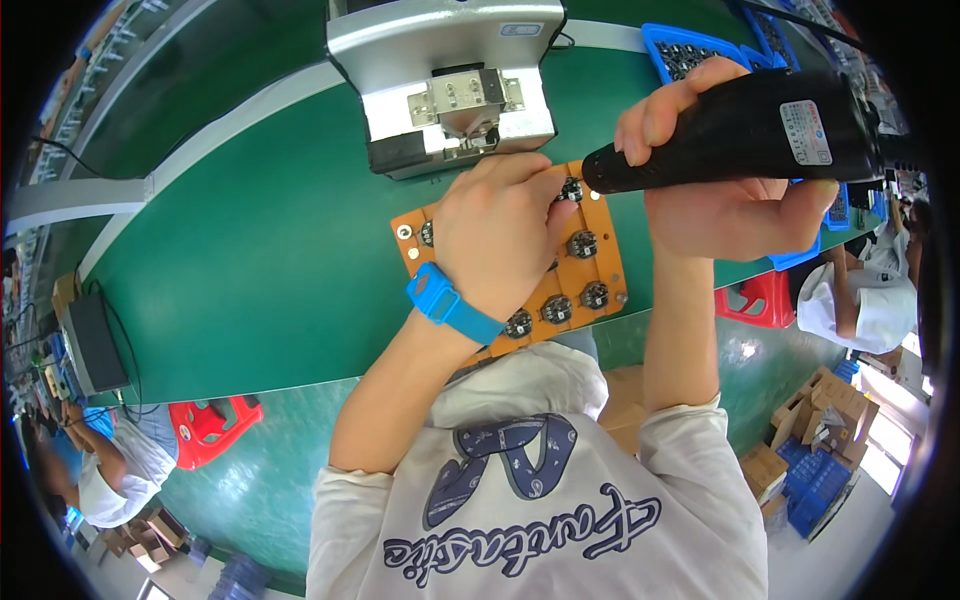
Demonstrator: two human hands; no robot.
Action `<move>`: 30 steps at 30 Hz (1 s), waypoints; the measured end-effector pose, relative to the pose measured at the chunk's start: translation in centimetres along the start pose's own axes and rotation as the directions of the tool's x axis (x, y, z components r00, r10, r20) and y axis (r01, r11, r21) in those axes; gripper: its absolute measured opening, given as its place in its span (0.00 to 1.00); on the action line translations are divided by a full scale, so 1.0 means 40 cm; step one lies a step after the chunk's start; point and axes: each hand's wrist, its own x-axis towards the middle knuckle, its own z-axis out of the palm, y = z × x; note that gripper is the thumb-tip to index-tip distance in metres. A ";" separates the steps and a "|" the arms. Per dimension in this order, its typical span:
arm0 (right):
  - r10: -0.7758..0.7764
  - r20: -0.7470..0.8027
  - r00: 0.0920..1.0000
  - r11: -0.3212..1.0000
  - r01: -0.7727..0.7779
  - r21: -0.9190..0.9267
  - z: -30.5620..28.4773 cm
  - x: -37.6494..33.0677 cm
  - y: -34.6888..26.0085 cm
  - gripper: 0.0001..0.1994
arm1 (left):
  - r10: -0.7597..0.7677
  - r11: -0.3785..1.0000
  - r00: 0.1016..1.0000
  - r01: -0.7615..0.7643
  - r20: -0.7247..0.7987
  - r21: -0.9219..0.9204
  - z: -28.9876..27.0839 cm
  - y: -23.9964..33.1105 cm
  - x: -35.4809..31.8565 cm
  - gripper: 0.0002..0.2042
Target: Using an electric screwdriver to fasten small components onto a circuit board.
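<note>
My right hand is wrapped round a black electric screwdriver, held nearly level, its narrow nose pointing left. That nose is beside a small round black part at the far right corner of an orange fixture board. My left hand, with a blue wrist strap below it, lies over the board. Its thumb and fingertips close on that same corner part. More round black parts, such as one at the right edge, sit in the board; my left hand covers some of them.
A silver machine with a metal feed block stands just beyond the board on the green table. Blue bins of small parts are at the far right. Red stools, cardboard boxes and other people are around the table.
</note>
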 end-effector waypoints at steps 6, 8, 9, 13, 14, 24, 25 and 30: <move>0.014 0.188 0.982 1.000 -0.011 -0.016 0.032 0.042 -0.015 0.51 | -0.020 1.000 1.000 0.020 0.003 0.020 0.000 -0.016 0.000 0.12; -0.008 0.478 0.878 0.998 0.039 -0.055 0.049 0.097 -0.068 0.52 | 0.020 1.000 1.000 -0.020 -0.019 0.012 0.009 -0.012 -0.003 0.09; -0.006 0.476 0.880 0.997 0.040 -0.062 0.062 0.125 -0.084 0.52 | 0.024 1.000 1.000 -0.024 -0.017 0.006 0.012 -0.007 -0.004 0.09; -0.044 -0.100 0.994 0.994 0.053 0.098 0.281 0.105 0.003 0.46 | -0.030 0.999 1.000 0.030 0.004 0.034 -0.002 -0.014 -0.010 0.09; -0.020 -0.123 0.992 0.996 0.030 0.079 0.294 0.113 0.006 0.46 | -0.051 0.997 0.998 0.049 0.030 0.056 -0.006 -0.011 -0.009 0.09; 0.194 -0.383 0.903 0.970 -0.234 -0.060 0.357 0.172 -0.030 0.50 | -0.037 0.997 0.999 0.035 0.028 0.067 -0.006 0.001 -0.012 0.09; 0.216 -0.408 0.887 0.962 -0.264 -0.065 0.357 0.174 -0.027 0.50 | -0.048 0.997 0.999 0.047 0.025 0.059 -0.004 -0.005 -0.012 0.09; -0.038 0.462 0.886 0.999 0.028 0.029 0.076 0.144 -0.071 0.53 | 0.029 1.000 0.999 -0.030 -0.034 -0.001 0.004 -0.013 -0.009 0.11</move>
